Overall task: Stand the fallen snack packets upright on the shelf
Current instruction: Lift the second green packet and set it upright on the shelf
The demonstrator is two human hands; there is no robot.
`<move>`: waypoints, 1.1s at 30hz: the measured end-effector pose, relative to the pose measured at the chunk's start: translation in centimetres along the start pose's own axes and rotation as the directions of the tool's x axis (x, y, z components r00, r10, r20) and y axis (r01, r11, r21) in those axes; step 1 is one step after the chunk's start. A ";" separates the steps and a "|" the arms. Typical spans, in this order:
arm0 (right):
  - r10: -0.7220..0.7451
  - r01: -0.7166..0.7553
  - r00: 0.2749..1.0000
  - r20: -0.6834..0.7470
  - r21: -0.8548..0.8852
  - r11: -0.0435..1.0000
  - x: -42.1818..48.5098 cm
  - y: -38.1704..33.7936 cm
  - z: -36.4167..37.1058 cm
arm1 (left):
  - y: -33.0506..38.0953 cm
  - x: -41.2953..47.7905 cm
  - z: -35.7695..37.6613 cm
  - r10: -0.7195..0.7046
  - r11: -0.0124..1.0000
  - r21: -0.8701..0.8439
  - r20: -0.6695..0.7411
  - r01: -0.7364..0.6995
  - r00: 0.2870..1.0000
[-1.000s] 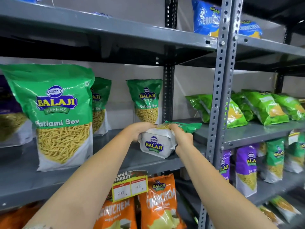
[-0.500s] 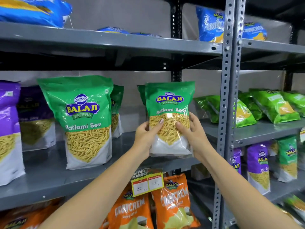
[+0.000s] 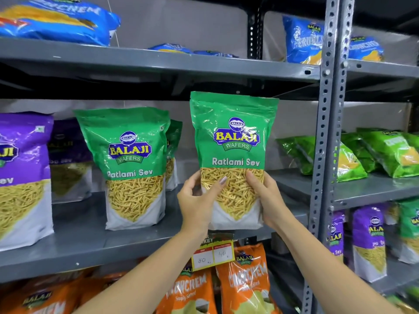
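Observation:
I hold a green Ratlami Sev packet (image 3: pixel 233 141) upright in front of the grey middle shelf (image 3: pixel 90 243), its label facing me. My left hand (image 3: pixel 197 202) grips its lower left edge and my right hand (image 3: pixel 267 200) grips its lower right edge. To the left, another green Ratlami Sev packet (image 3: pixel 131 164) stands upright on the same shelf, with a further green packet (image 3: pixel 173 155) partly hidden behind it. Whether the held packet's base touches the shelf is hidden by my hands.
Purple packets (image 3: pixel 20 173) stand at the shelf's left. A grey perforated upright (image 3: pixel 326 132) rises just right of my hands. Lime green packets (image 3: pixel 349 155) lie on the right-hand shelf. Blue packets (image 3: pixel 56 21) lie above, orange packets (image 3: pixel 244 282) below, beside a yellow price tag (image 3: pixel 213 252).
The packet lay on its side in both hands a second ago; it has been turned upright and lifted, label facing me. The view has shifted left and upward.

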State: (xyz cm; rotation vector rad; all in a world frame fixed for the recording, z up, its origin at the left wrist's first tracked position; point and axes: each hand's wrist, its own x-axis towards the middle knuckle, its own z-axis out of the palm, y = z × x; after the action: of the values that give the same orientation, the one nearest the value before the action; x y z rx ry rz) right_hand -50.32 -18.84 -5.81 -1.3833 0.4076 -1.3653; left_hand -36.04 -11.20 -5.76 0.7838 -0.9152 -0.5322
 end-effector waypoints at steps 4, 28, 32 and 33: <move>-0.010 0.011 0.999 0.043 -0.036 0.999 1.3 0.1 -0.1 | -0.4 1.1 -0.1 0.036 0.999 0.031 -0.009 -0.036 0.999; 0.293 -0.178 0.905 0.309 -0.351 0.919 7.2 4.7 -4.4 | -3.6 6.2 -3.6 -0.317 0.797 0.600 0.319 0.069 0.893; 0.330 -0.122 0.886 0.325 -0.524 0.843 6.4 5.0 -3.9 | -4.2 6.8 -4.3 -0.317 0.724 0.689 0.317 0.012 0.894; 0.327 -0.118 0.891 0.314 -0.535 0.836 6.3 5.0 -3.8 | -4.3 6.9 -4.4 -0.315 0.722 0.692 0.312 0.013 0.896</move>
State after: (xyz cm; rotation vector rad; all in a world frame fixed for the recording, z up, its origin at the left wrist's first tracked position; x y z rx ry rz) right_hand -49.69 -27.52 -7.96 -1.9272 0.6656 -0.7690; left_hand -29.11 -17.07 -7.32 1.4743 -1.4832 -0.5328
